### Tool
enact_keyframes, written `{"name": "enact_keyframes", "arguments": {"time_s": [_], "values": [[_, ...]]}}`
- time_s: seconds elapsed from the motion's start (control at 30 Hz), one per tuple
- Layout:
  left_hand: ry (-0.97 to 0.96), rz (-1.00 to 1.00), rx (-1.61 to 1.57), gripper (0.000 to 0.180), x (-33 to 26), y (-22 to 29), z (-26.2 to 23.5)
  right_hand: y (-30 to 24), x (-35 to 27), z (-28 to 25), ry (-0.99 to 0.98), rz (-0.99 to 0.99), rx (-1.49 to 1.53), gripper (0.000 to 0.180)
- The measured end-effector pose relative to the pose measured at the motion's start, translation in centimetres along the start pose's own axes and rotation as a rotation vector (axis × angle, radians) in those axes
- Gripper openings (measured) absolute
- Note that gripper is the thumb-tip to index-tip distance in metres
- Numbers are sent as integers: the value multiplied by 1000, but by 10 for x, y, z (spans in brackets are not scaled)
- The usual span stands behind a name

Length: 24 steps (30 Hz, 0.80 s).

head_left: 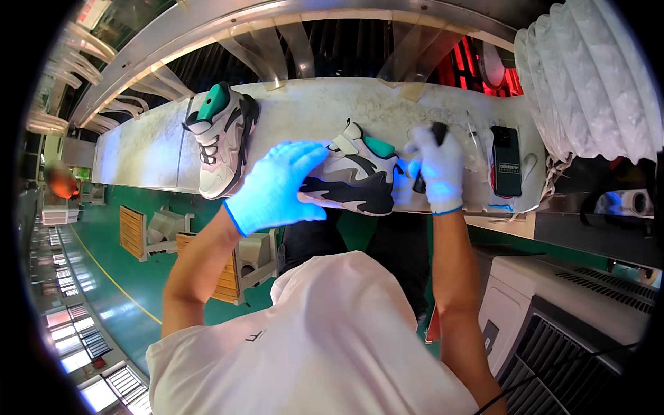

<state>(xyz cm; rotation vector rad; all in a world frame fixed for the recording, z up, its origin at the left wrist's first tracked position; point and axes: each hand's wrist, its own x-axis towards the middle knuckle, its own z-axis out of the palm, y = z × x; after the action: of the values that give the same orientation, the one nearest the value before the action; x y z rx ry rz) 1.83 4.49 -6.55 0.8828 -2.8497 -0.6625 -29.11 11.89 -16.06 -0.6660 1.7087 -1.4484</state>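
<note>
A grey, white and black sneaker (pixel 353 173) with a green insert at its collar lies on the bench in front of me. My left hand (pixel 277 183), in a white glove lit bright blue, is around its toe end, fingers above and thumb by the sole. Beside the heel, my gloved right hand (pixel 437 166) is closed around a black stick-shaped tool (pixel 438 131), whose exact kind I cannot make out. Further left stands a second sneaker (pixel 220 142), with a green insert (pixel 213 102) in its opening.
The pale bench (pixel 304 104) runs across, with hanging clear strips (pixel 297 52) behind it. A dark phone (pixel 507 160) lies at right, near a white ribbed duct (pixel 588 76). A grey machine (pixel 546 304) stands low right; wooden-slatted stands (pixel 132 232) are on the green floor.
</note>
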Motion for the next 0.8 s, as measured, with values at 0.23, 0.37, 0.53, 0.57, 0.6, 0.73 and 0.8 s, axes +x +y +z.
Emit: {"name": "enact_keyframes", "arguments": {"time_s": [0.23, 0.37, 0.53, 0.57, 0.6, 0.73, 0.8], "values": [[93, 52, 117, 98, 12, 6, 30, -10, 6, 49, 79, 186, 654, 46], [176, 71, 119, 92, 15, 4, 36, -25, 1, 56, 106, 321, 721, 49], [202, 63, 111, 87, 13, 1, 42, -35, -21, 80, 71, 231, 761, 47], [208, 73, 115, 87, 12, 0, 43, -40, -24, 81, 88, 233, 771, 47], [214, 82, 118, 86, 12, -1, 43, -41, -25, 83, 106, 236, 782, 46], [191, 49, 79, 81, 12, 5, 44, -37, -23, 84, 27, 201, 666, 41], [178, 40, 88, 80, 17, 8, 41, -38, -21, 93, 8, 169, 582, 39]]}}
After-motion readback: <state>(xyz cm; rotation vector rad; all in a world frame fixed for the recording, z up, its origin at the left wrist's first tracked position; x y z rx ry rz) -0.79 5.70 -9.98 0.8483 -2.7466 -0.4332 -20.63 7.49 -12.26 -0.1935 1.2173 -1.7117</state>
